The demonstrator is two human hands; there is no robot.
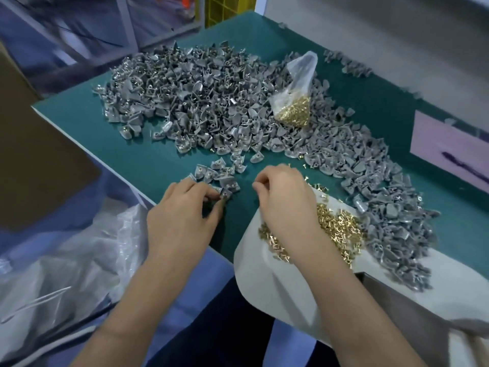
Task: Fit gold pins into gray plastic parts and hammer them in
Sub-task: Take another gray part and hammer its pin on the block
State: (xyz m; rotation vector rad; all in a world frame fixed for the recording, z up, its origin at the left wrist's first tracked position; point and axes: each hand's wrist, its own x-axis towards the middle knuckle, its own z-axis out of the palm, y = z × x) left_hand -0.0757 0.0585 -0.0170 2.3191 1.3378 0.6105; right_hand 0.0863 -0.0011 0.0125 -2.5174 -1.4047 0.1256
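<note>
A big heap of gray plastic parts (198, 102) covers the green table (148, 152) and curves round to the right. A small group of gray parts with pins in them (221, 172) lies just ahead of my left hand (182, 215), which pinches one gray part (226, 194) at its fingertips. Loose gold pins (336, 226) are piled on a white sheet (267, 276). Over that pile, my right hand (284, 202) has curled fingers, thumb and forefinger pinched together as if on a gold pin too small to make out. No hammer is in view.
A clear bag of gold pins (293, 109) rests on the heap at the back. A cardboard box (34, 160) and crumpled clear plastic (68, 260) are at the left. A metal box (412, 311) sits near right, a pink paper (449, 144) far right.
</note>
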